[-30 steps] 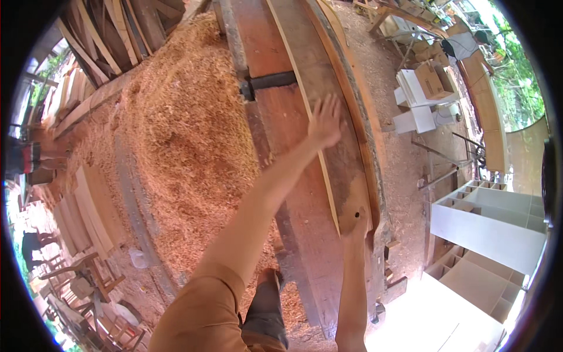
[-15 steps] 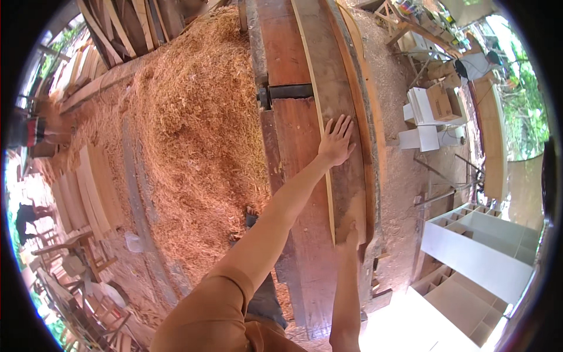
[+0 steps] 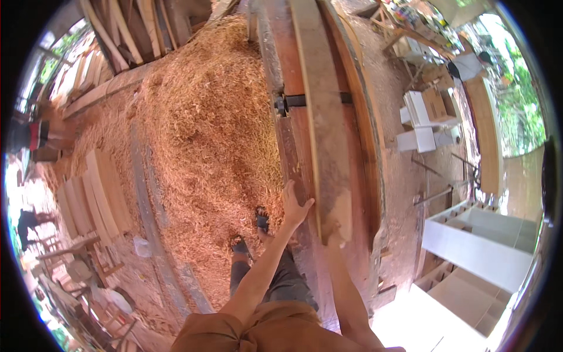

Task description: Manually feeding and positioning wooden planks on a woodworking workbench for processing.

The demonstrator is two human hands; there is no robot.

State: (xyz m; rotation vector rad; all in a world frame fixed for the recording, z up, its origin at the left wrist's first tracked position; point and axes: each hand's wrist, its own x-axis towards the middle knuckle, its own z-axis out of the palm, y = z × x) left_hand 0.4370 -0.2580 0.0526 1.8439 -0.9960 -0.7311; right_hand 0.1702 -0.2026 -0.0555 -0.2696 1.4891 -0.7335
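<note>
Plank (image 3: pixel 327 129) runs beside the spread left hand (image 3: pixel 295 206), its near end touching the right hand (image 3: pixel 335 239), grip unclear.

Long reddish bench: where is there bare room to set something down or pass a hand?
Bare bench shows between the plank and wooden rail, and between the plank and shavings pile, beyond the left hand. Crowded: the plank's near end, where the right hand grips it.
</note>
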